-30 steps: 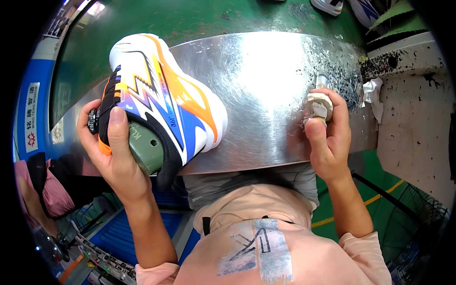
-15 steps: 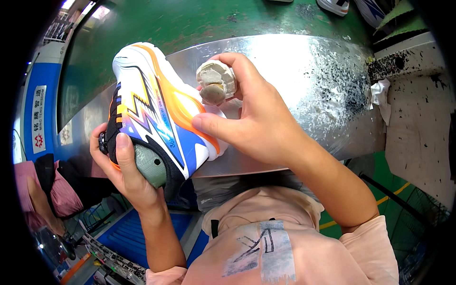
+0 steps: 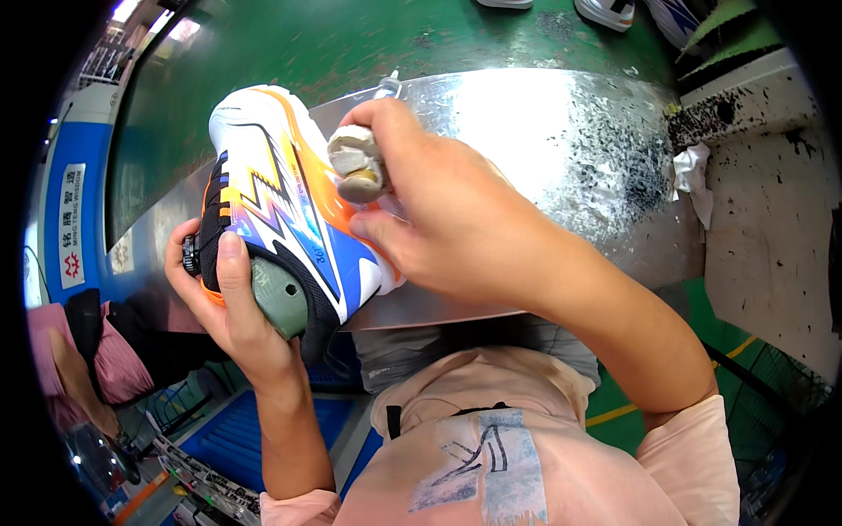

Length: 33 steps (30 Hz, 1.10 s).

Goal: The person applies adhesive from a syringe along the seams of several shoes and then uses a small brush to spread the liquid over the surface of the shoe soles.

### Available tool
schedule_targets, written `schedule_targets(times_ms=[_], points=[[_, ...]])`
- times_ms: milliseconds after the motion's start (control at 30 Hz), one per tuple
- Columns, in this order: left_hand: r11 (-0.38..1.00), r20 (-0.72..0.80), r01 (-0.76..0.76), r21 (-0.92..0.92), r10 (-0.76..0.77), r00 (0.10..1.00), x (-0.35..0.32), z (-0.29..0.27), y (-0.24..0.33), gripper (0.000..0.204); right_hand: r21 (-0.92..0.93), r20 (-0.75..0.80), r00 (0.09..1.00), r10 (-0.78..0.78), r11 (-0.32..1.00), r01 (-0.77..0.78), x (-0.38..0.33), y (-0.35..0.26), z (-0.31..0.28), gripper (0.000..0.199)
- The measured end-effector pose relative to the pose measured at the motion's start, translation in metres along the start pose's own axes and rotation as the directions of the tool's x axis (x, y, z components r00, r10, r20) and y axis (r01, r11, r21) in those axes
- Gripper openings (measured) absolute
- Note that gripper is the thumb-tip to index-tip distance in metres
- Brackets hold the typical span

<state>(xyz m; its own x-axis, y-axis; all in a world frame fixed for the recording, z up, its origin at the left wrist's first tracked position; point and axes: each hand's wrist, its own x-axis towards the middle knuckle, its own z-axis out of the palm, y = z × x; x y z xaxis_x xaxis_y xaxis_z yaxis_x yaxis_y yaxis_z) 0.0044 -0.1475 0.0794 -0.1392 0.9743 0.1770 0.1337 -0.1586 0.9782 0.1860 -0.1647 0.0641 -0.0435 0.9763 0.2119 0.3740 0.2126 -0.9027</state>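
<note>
My left hand (image 3: 235,302) grips a white, orange and blue sports shoe (image 3: 274,188) around its tongue and collar. The shoe is tilted with its toe pointing away from me and its side turned up. Inside its opening sits a green shoe last (image 3: 279,298) with a dark hole. My right hand (image 3: 438,202) is closed around a whitish, lumpy, wrapped thing (image 3: 355,151) with a tan rounded end. Its thumb is close to the shoe's sole edge. Just beyond the knuckles shows a clear, pointed nozzle (image 3: 388,86); whether it belongs to the held thing, I cannot tell.
A worn metal plate (image 3: 526,123) lies under my hands, before a green surface (image 3: 289,44). Other shoes (image 3: 605,13) stand at the far right. Crumpled white paper (image 3: 693,180) hangs on the stained board (image 3: 763,237). Another person's pink clothing (image 3: 127,351) shows at left.
My right hand has moved left and turned, bringing the wrapped thing toward the shoe's sole edge. The clear nozzle has come into sight. My left hand and the shoe have barely shifted.
</note>
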Motion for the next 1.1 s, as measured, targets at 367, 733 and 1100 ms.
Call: schedule_targets(times_ms=[367,733,1100], points=[[1.000,0.016,-0.018,-0.008,0.019,1.000,0.002,0.009,0.003,0.036,0.194,-0.111,0.991,0.075,0.980,-0.053,-0.011,0.012,0.007,0.042],[1.000,0.061,0.009,-0.006,-0.009,0.998,0.004,0.011,0.013,0.043,0.267,-0.206,0.958,0.201,0.953,-0.143,-0.021,0.009,0.008,0.054],[0.986,0.274,0.168,-0.004,-0.160,0.948,0.044,-0.002,0.031,0.044,-0.035,-0.404,0.915,-0.016,0.999,0.002,-0.128,0.049,-0.078,0.059]])
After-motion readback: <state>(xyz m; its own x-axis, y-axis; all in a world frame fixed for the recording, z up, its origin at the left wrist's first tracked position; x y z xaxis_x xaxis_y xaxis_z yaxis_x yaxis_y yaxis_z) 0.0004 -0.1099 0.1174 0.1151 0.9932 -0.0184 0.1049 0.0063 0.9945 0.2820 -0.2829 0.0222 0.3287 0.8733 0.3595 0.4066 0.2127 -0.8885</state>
